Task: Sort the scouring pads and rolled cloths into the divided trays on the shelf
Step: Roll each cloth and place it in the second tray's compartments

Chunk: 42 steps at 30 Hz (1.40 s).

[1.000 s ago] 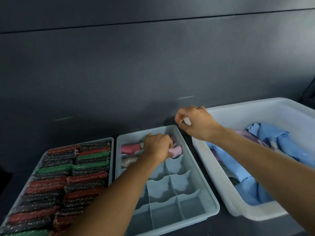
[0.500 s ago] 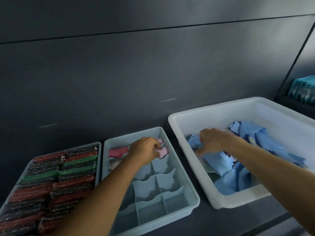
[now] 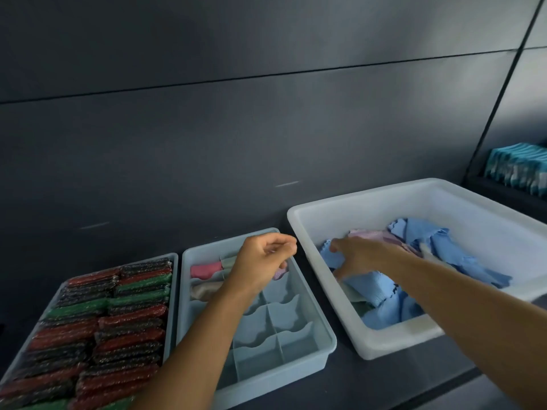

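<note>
A light-blue divided tray (image 3: 324, 327) holds a pink rolled cloth (image 3: 205, 269), a beige rolled cloth (image 3: 204, 290) and a lilac one (image 3: 279, 273) in its far compartments. My left hand (image 3: 262, 263) hovers just above those compartments, fingers curled shut with nothing in them. To the right, a white bin (image 3: 384, 349) holds loose blue cloths (image 3: 461, 255) and a lilac cloth (image 3: 376, 235). My right hand (image 3: 362, 255) is inside the bin, fingers spread over a blue cloth at its left end. The left tray (image 3: 175, 291) is packed with red, green and black scouring pads (image 3: 130, 321).
All three containers stand side by side on a dark shelf against a dark wall panel. Stacked teal packs (image 3: 518, 170) sit on a separate shelf at the far right. The near compartments of the divided tray hold nothing.
My left hand has lifted off the rolled cloths in the divided tray. My right hand went from the tray's far corner into the white bin, onto the blue cloths.
</note>
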Each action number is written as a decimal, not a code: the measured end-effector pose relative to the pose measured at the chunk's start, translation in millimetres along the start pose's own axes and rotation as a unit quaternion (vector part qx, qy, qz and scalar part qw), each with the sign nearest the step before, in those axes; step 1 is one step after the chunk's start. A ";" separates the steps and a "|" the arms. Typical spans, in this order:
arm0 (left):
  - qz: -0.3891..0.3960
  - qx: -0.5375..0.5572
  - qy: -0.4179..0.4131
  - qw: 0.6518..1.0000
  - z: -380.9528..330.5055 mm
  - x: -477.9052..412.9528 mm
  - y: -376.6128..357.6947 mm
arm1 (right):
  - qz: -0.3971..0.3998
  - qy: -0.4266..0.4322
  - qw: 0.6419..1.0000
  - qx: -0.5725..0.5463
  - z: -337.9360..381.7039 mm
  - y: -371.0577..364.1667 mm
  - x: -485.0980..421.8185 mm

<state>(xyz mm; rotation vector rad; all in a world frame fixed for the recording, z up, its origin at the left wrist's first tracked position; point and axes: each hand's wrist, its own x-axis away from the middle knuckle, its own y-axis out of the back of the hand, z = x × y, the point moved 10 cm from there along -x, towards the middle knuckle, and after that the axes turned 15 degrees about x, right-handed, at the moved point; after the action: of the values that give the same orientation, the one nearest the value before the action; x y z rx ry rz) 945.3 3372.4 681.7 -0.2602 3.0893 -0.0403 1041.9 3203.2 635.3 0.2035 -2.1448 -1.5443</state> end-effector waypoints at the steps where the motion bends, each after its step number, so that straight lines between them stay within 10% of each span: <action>1: 0.000 0.003 0.010 1.000 -0.5 -0.3 -3.5 | 0.011 0.001 0.999 0.038 5.8 -4.5 -3.1; 5: -0.005 0.004 0.031 0.999 1.4 0.5 -7.4 | -0.065 -0.052 0.992 0.100 9.4 7.4 -11.5; 9: -0.021 0.002 0.013 1.000 -3.0 7.7 3.2 | -0.109 -0.083 0.981 -0.138 -24.1 20.6 -15.3; 15: -0.048 0.081 0.034 0.995 -12.2 10.4 6.6 | -0.233 0.020 0.757 -0.610 -33.3 75.0 36.4; 24: 0.052 0.359 0.049 0.931 -54.6 9.8 -20.7 | -0.218 0.195 0.640 -0.710 14.6 161.7 95.8; 35: -0.092 0.224 -0.172 0.955 -147.1 54.1 46.4 | -0.268 0.161 0.591 -0.743 33.6 178.3 118.9; 42: -0.233 -0.021 -0.315 0.920 -177.5 83.2 81.4 | -0.397 0.118 0.639 -0.648 38.0 198.3 139.5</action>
<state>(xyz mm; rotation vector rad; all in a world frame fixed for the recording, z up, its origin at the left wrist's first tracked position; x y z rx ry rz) 842.2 3442.7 853.4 -0.8212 2.3321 0.0804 934.0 3250.4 850.6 0.8058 -0.2323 -2.8776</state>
